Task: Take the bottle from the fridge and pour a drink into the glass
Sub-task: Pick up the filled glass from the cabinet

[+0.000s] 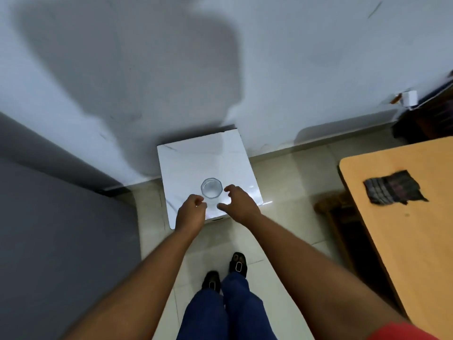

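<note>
A clear glass [211, 187] stands upright near the front of a small white marble-look table [196, 158] set against the wall. It looks empty. My left hand [192, 212] hovers just left of and below the glass, fingers curled in with nothing in them. My right hand [239, 202] is just to the right of the glass, fingers spread and curved, not touching it. A tall grey fridge [49, 229] fills the left side, its door closed. No bottle is in view.
A wooden table [404, 241] with a dark cloth [392, 187] on it stands at the right. Dark furniture [426, 119] sits in the far right corner. Pale floor tiles [282, 173] surround the small table; my legs and shoes [225, 276] are below.
</note>
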